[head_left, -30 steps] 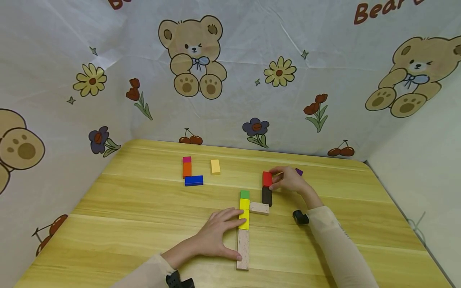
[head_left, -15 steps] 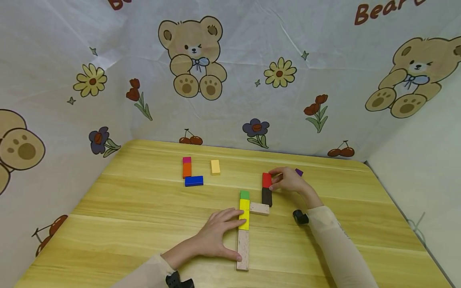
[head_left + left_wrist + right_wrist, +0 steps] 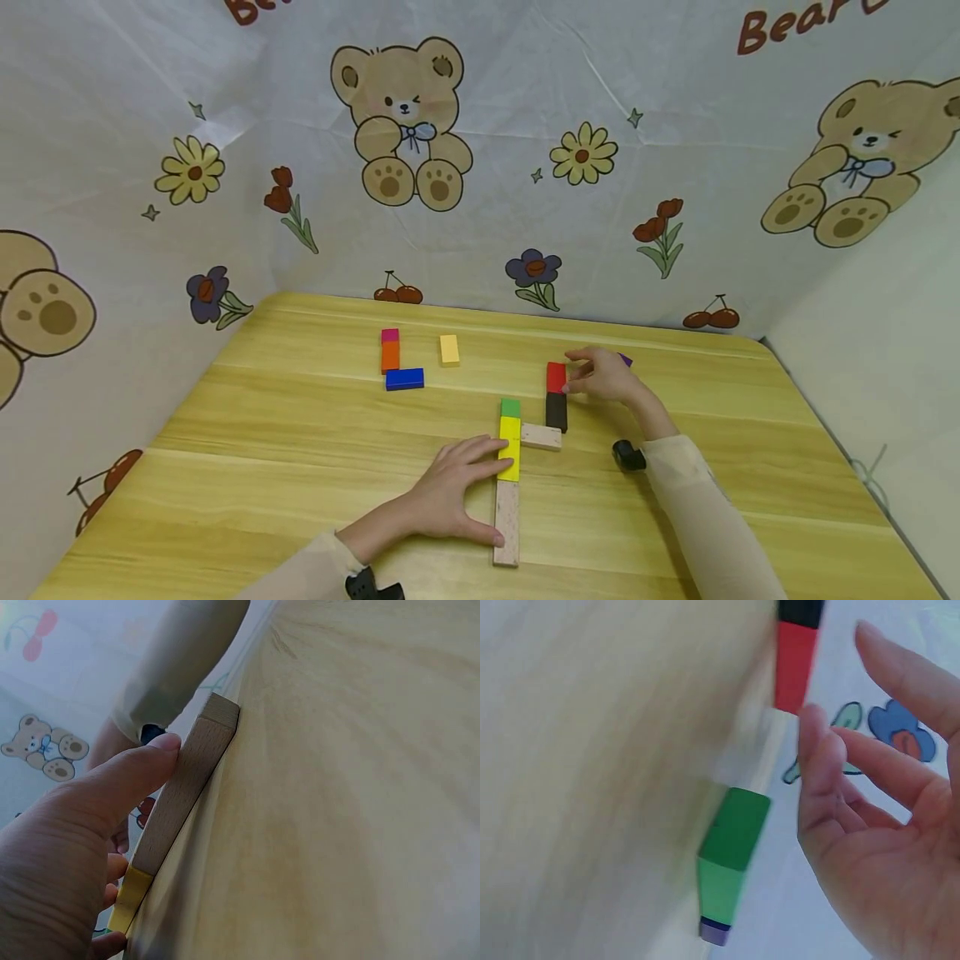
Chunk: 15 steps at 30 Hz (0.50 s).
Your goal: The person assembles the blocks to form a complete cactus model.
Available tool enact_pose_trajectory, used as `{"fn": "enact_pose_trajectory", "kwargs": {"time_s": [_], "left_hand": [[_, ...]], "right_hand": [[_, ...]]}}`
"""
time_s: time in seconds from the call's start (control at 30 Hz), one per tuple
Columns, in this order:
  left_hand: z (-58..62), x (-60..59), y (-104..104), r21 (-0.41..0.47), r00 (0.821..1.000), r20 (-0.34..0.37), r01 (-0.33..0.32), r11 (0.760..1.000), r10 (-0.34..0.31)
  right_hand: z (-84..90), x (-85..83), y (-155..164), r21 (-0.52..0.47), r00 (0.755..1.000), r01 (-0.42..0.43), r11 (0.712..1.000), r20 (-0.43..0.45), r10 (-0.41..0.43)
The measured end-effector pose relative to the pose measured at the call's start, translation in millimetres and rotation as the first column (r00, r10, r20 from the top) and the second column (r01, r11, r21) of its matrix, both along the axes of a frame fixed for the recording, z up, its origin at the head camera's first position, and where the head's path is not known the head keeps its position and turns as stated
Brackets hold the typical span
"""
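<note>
My left hand (image 3: 450,492) lies spread beside a line of blocks, thumb at the long wooden block (image 3: 506,525) and fingertips over the yellow block (image 3: 509,450). A green block (image 3: 510,407) tops that line. From its right side a short wooden block (image 3: 541,436) reaches to a black block (image 3: 556,412), with a red block (image 3: 556,377) end to end beyond it. My right hand (image 3: 606,377) is just right of the red block, fingers loosely bent and nothing between them. In the right wrist view, its fingertips are apart from the red block (image 3: 795,667).
A second green block (image 3: 733,829) and a purple block (image 3: 715,931) lie beyond my right hand; it covers that green one in the head view. At the back left are pink (image 3: 390,335), orange (image 3: 390,357), blue (image 3: 405,379) and pale yellow (image 3: 449,351) blocks.
My right fingers have come off the red block and spread a little to the right. The red block has shifted very slightly toward the black one. My left hand stays put.
</note>
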<state>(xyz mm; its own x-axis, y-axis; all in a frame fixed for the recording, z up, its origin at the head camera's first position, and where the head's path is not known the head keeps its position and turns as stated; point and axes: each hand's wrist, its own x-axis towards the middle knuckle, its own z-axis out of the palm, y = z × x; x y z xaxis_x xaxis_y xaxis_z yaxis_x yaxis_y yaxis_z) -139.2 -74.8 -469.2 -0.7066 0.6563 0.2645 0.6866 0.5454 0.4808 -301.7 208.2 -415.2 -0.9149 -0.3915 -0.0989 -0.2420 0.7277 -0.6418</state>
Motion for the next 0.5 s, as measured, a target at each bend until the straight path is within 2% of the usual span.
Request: {"fn": "enact_pose_trajectory", "kwargs": {"time_s": [0.13, 0.27, 0.4, 0.5], "left_hand": [[-0.4, 0.3, 0, -0.001, 1.0, -0.001, 0.0, 1.0, 0.0], [-1.1, 0.4, 0, -0.001, 1.0, -0.002, 0.0, 1.0, 0.0], [-1.8, 0.2, 0, -0.004, 1.0, -0.005, 0.0, 1.0, 0.0], [-2.1, -0.2, 0, -0.005, 1.0, -0.007, 0.001, 1.0, -0.001]], "right_hand": [[7.9, 13.0, 2, -0.092, 0.99, 0.042, 0.995, -0.128, -0.053], [12.6, 30.2, 4, -0.214, 0.97, 0.062, 0.975, -0.217, -0.109], [11.2, 50.9, 4, -0.316, 0.961, 0.065, 0.946, -0.236, -0.145], [7.1, 66.9, 3, -0.356, 0.969, 0.059, 0.933, -0.205, -0.14]]}}
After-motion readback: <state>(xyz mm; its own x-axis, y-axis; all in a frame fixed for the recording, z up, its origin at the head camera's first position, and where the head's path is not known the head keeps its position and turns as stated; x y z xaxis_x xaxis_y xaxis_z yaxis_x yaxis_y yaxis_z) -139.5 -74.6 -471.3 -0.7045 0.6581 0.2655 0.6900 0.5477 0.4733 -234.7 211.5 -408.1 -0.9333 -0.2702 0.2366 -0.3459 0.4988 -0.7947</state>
